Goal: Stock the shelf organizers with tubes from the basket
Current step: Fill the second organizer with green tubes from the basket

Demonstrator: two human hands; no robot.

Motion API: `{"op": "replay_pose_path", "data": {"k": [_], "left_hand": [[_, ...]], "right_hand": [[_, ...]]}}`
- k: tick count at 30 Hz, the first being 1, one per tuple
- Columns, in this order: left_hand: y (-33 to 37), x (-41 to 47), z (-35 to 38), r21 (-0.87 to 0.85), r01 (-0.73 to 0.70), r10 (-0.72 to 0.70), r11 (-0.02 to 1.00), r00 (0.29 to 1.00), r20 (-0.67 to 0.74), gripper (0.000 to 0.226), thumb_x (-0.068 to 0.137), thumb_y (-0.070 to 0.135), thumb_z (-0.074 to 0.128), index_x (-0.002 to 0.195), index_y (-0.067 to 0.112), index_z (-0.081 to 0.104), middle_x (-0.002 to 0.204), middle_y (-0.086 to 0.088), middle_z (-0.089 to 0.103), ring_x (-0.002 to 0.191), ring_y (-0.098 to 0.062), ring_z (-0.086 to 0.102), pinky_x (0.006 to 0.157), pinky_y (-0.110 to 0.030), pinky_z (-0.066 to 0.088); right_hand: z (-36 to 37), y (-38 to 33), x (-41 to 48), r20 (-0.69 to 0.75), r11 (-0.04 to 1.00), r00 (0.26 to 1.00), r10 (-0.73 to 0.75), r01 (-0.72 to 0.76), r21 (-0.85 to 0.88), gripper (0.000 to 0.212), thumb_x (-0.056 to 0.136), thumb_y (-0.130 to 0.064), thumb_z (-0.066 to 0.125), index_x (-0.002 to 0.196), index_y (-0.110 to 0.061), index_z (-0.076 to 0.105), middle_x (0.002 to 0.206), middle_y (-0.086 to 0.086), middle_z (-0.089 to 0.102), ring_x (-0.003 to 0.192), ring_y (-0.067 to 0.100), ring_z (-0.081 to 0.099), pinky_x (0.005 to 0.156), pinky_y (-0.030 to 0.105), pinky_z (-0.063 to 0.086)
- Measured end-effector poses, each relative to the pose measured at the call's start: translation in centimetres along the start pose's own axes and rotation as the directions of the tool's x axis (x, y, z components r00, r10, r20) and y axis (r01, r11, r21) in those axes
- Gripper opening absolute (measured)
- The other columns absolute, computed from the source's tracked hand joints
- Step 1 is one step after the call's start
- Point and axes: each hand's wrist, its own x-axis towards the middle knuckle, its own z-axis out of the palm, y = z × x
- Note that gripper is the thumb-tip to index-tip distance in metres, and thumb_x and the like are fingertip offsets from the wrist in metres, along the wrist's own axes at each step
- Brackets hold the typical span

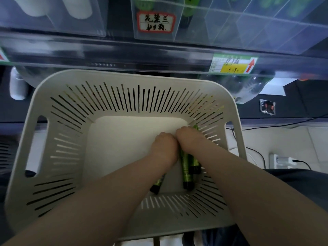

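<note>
Dim, cool blue cast overall. Light seems to come from above: glare streaks on the clear shelf organizers (248,27) and the shelf edge strip (159,55). Basket (124,76) floor is the brightest patch, with soft shadows under the forearms. Top is blurred: handwritten label (156,22) smeared, price tag (232,65) barely readable. Wide-angle bowing at the edges: shelf line curves, forearms balloon at the bottom. Tubes (185,167) dark, low detail.
</note>
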Motion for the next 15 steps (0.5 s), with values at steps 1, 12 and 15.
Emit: {"op": "replay_pose_path", "data": {"k": [1, 12, 15], "left_hand": [[-0.2, -0.1, 0.1, -0.019, 0.011, -0.010, 1.000, 1.000, 0.023, 0.037, 0.089, 0.014, 0.057, 0.124, 0.005, 0.047, 0.126, -0.014, 0.047, 0.117, -0.025, 0.048, 0.090, -0.028, 0.043], [-3.5, -1.3, -1.5, -0.055, 0.111, -0.091, 0.992, 0.955, 0.284, 0.015, 0.092, 0.007, 0.047, 0.099, -0.001, 0.058, 0.105, -0.011, 0.057, 0.106, -0.025, 0.056, 0.083, -0.029, 0.046], [-4.8, -1.7, -2.0, -0.068, 0.140, -0.112, 0.988, 0.943, 0.314, 0.009, 0.088, 0.005, 0.051, 0.093, 0.002, 0.058, 0.091, -0.005, 0.051, 0.097, -0.021, 0.054, 0.075, -0.026, 0.044]], "right_hand": [[-0.1, 0.0, -0.1, 0.003, 1.000, 1.000, 0.000, 0.000, 0.013, 0.026, 0.091, -0.004, 0.048, 0.116, -0.003, 0.054, 0.124, 0.016, 0.055, 0.115, 0.030, 0.053, 0.094, 0.038, 0.046], [-0.4, -0.4, -1.4, 0.011, 0.973, 0.998, -0.066, 0.062, 0.224, 0.033, 0.085, -0.010, 0.062, 0.117, -0.002, 0.055, 0.121, 0.015, 0.056, 0.110, 0.027, 0.054, 0.087, 0.030, 0.045], [-0.8, -0.4, -2.0, -0.004, 0.951, 0.999, -0.034, 0.034, 0.306, 0.036, 0.083, -0.008, 0.064, 0.118, -0.003, 0.060, 0.122, 0.012, 0.059, 0.111, 0.025, 0.055, 0.093, 0.030, 0.047]]}}
